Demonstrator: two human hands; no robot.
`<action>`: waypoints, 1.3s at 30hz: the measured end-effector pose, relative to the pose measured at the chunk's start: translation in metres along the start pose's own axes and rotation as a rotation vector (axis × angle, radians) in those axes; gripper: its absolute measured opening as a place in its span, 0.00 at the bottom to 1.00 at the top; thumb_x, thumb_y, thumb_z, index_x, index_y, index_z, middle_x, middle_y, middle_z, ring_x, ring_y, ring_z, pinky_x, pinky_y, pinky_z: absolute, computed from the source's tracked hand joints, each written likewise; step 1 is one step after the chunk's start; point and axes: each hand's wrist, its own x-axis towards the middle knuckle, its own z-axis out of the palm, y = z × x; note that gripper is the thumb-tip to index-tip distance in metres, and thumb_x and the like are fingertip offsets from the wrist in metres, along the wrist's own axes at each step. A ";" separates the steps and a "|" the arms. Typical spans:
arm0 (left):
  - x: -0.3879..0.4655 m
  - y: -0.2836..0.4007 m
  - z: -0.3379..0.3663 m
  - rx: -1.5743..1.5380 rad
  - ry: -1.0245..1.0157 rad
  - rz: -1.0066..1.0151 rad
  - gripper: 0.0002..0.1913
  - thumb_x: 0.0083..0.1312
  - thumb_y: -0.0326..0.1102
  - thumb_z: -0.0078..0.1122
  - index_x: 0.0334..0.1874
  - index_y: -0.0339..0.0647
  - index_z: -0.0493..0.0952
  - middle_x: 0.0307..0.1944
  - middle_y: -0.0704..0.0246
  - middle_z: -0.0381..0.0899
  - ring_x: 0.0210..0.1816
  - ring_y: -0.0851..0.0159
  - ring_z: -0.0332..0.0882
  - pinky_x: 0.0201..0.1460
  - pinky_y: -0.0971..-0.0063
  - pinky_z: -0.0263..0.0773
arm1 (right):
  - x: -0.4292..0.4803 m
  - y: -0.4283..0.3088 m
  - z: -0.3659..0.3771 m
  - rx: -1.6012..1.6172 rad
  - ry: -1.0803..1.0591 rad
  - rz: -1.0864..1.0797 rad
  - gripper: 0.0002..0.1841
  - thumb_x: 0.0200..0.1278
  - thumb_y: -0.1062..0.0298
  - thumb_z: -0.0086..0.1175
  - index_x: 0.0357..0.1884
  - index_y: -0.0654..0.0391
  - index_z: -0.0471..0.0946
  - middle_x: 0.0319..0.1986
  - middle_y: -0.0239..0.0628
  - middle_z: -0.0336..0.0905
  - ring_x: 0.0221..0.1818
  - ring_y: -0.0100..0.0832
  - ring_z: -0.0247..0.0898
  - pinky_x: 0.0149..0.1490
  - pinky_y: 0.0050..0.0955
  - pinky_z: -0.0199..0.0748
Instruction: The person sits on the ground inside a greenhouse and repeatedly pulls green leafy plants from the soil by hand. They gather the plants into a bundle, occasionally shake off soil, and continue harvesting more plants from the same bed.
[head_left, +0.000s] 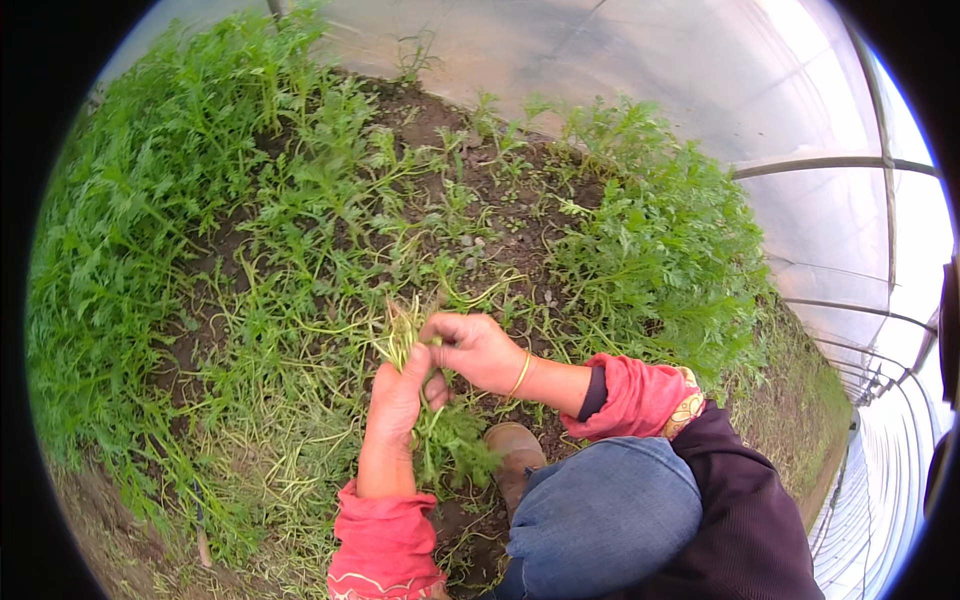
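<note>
My left hand (397, 397) is closed around a bunch of leafy greens (457, 442), which look like crown daisy. Its pale stem and root ends (399, 330) stick up past my thumb, and the feathery leaves hang below my fist. From the right, my right hand (472, 349) meets the bunch, thumb and forefinger pinched at the stems beside my left thumb. Exactly which stems those fingertips hold is hidden. Beneath both hands, cut or pulled stems lie over dark soil (517, 195).
Dense standing greens (142, 225) fill the left, with another stand (660, 240) at the right. Plastic greenhouse sheeting (600, 75) closes off the far side, on curved ribs (825, 165). My bent knee (607, 510) and brown boot (516, 450) are close below. A stick-like handle (203, 547) lies lower left.
</note>
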 end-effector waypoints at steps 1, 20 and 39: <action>0.000 -0.001 0.001 0.013 -0.045 0.029 0.28 0.63 0.55 0.56 0.49 0.34 0.72 0.16 0.77 0.63 0.16 0.74 0.62 0.28 0.76 0.69 | 0.004 0.005 -0.005 -0.211 0.125 -0.139 0.06 0.62 0.71 0.57 0.35 0.62 0.74 0.25 0.29 0.75 0.28 0.20 0.70 0.34 0.22 0.72; 0.004 0.001 -0.016 0.020 0.040 -0.024 0.14 0.61 0.38 0.64 0.36 0.31 0.78 0.16 0.72 0.70 0.17 0.71 0.68 0.29 0.74 0.70 | -0.026 0.047 -0.224 -1.860 -0.352 0.913 0.13 0.60 0.66 0.51 0.42 0.57 0.83 0.44 0.41 0.82 0.47 0.38 0.79 0.46 0.34 0.75; -0.012 0.012 0.004 -0.433 0.107 0.162 0.28 0.57 0.45 0.68 0.55 0.36 0.71 0.36 0.70 0.77 0.38 0.67 0.76 0.44 0.72 0.74 | 0.031 -0.083 -0.007 -0.645 -0.490 0.255 0.24 0.62 0.50 0.57 0.44 0.64 0.75 0.31 0.39 0.81 0.36 0.31 0.77 0.44 0.33 0.73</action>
